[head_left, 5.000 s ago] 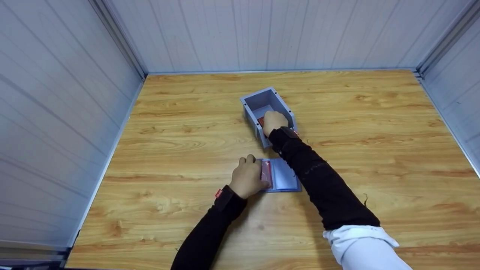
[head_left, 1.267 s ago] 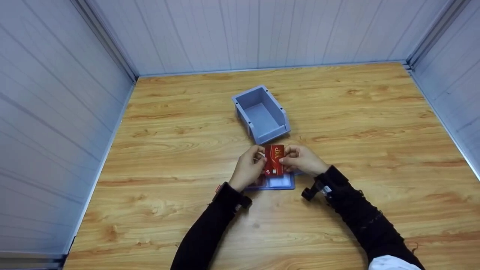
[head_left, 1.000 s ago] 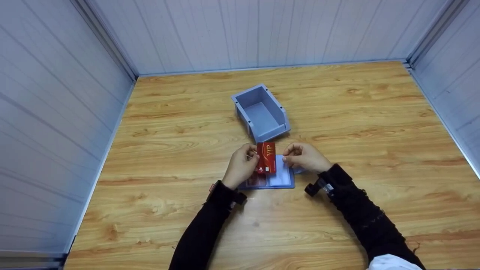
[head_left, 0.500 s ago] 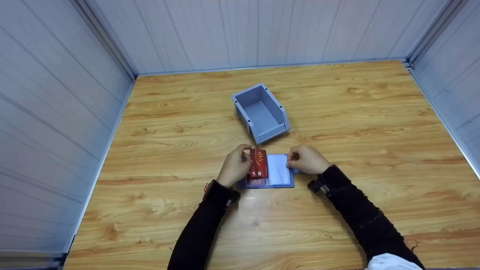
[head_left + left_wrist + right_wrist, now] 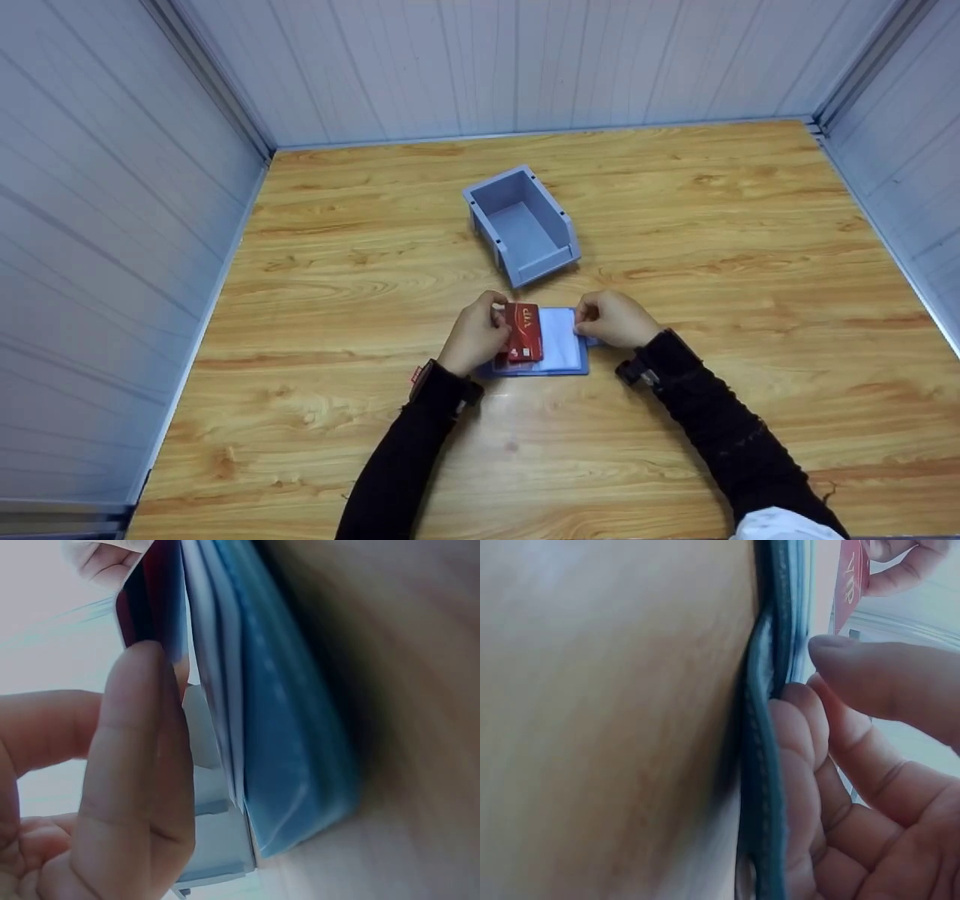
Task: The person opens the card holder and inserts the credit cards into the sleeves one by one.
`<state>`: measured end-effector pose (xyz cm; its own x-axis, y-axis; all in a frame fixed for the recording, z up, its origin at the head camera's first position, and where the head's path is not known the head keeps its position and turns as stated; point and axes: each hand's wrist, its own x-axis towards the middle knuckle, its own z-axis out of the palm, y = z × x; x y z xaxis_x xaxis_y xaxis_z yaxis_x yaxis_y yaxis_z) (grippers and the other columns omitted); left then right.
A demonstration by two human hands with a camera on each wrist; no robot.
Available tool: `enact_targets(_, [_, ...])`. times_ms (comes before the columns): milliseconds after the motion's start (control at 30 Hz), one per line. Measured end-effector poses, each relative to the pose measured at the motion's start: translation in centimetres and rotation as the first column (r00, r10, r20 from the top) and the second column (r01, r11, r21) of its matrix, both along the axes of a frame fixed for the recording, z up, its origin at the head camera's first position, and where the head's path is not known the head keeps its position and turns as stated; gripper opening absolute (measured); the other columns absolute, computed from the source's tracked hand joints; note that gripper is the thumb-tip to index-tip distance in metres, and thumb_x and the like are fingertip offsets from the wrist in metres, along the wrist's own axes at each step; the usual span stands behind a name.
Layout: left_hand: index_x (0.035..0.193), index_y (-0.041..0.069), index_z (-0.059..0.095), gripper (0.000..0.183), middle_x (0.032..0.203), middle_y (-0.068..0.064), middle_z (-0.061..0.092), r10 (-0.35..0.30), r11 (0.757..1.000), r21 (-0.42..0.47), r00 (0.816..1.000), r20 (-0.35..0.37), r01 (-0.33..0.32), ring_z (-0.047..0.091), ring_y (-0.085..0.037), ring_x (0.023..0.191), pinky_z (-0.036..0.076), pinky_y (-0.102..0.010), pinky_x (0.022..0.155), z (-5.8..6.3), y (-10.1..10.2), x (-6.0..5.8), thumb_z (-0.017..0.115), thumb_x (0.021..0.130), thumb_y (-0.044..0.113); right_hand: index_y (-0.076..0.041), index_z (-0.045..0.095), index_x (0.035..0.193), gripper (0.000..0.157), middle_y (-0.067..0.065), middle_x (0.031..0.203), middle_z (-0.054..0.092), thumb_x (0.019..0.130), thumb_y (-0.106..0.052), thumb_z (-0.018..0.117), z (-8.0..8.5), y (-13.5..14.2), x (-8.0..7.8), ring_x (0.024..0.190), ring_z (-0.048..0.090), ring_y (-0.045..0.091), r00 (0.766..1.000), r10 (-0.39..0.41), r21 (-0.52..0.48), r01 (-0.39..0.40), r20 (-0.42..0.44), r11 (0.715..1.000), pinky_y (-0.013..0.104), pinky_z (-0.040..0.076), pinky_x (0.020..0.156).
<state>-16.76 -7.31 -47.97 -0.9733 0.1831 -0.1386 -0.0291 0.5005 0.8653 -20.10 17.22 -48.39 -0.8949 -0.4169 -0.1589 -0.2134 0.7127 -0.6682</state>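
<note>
In the head view my left hand (image 5: 469,334) pinches a red card marked VIP (image 5: 525,334) between thumb and fingers. The card overlaps the left part of an open blue card holder (image 5: 583,367) with clear plastic sleeves (image 5: 556,341). My right hand (image 5: 615,321) has thumb and index finger at the right edge of these sleeves, pinching them. In the left wrist view the dark back of the card (image 5: 154,592) tilts above the stacked sleeves. A blue strap with a snap (image 5: 761,787) extends from the holder beside my right fingers in the right wrist view.
A grey plastic bin (image 5: 529,232) stands just beyond the card holder, its low front towards me. The wood-grain table (image 5: 337,262) is bordered by white panel walls (image 5: 480,67) at the back and both sides.
The right hand has taken the red card out of the bin and passed it to the left hand, then moved to the sleeve edge. The card has come lower over the holder.
</note>
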Motion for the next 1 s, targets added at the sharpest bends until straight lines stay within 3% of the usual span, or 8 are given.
enact_targets(333, [0.121, -0.003, 0.054, 0.039, 0.074, 0.001, 0.052, -0.032, 0.999, -0.006, 0.999, -0.019, 0.032, 0.052, -0.009, 0.055, 0.047, -0.021, 0.049, -0.07, 0.25, 0.13, 0.055, 0.083, -0.006, -0.007, 0.065, 0.078, 0.008, -0.001, 0.071, 0.058, 0.079, -0.011, 0.073, -0.09, 0.25, -0.01, 0.068, 0.051, 0.011, 1.000, 0.017, 0.007, -0.017, -0.025, 1.000, 0.025, 0.040, 0.063])
enact_targets(667, [0.120, -0.006, 0.047, 0.042, 0.078, -0.006, 0.055, -0.015, 0.999, 0.043, 0.988, 0.157, 0.008, 0.058, -0.011, 0.054, 0.057, -0.027, 0.055, 0.12, -0.06, 0.24, 0.057, 0.079, -0.005, -0.006, 0.066, 0.079, 0.008, 0.000, 0.072, 0.060, 0.080, -0.010, 0.072, -0.08, 0.21, -0.07, 0.068, 0.052, 0.011, 1.000, 0.012, -0.005, -0.012, -0.009, 1.000, 0.024, 0.041, 0.062])
enact_targets(1000, [0.118, -0.008, 0.045, 0.040, 0.076, -0.005, 0.053, -0.012, 0.995, 0.095, 0.980, 0.198, -0.007, 0.059, -0.011, 0.051, 0.058, -0.028, 0.055, -0.11, -0.12, 0.15, 0.057, 0.080, -0.006, -0.006, 0.065, 0.079, 0.008, 0.001, 0.072, 0.060, 0.081, -0.009, 0.073, -0.29, 0.27, -0.15, 0.069, 0.052, 0.012, 1.000, 0.016, -0.008, -0.016, -0.006, 1.000, 0.027, 0.042, 0.065])
